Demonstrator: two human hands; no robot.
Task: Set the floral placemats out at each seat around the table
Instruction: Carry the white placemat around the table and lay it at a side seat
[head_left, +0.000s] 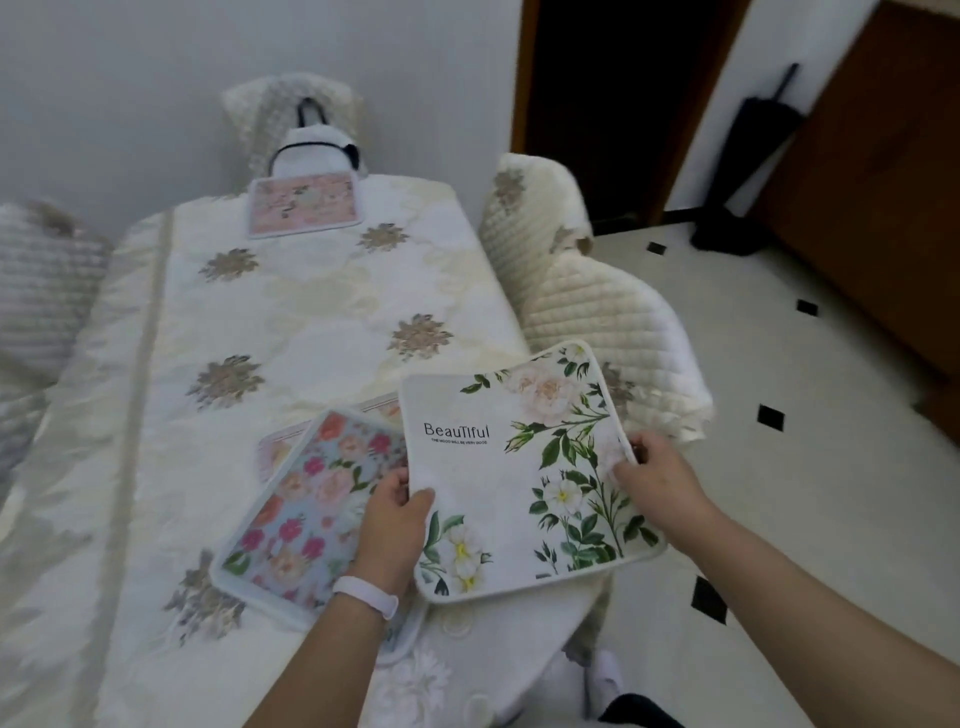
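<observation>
Two hands (395, 525) gripping white rose-printed placemat (519, 467)

A: What is on the table (156, 395)?

B: A cream cloth (322, 312) with brown flower shapes covers it all.

A: And on the cloth?

B: A pink flowery mat (304, 208) lies flat at the far end. At the near end a blue mat (306, 499) with pink and orange flowers lies crooked. It rests on top of another pale mat (275, 447) that peeks out from under it.
</observation>
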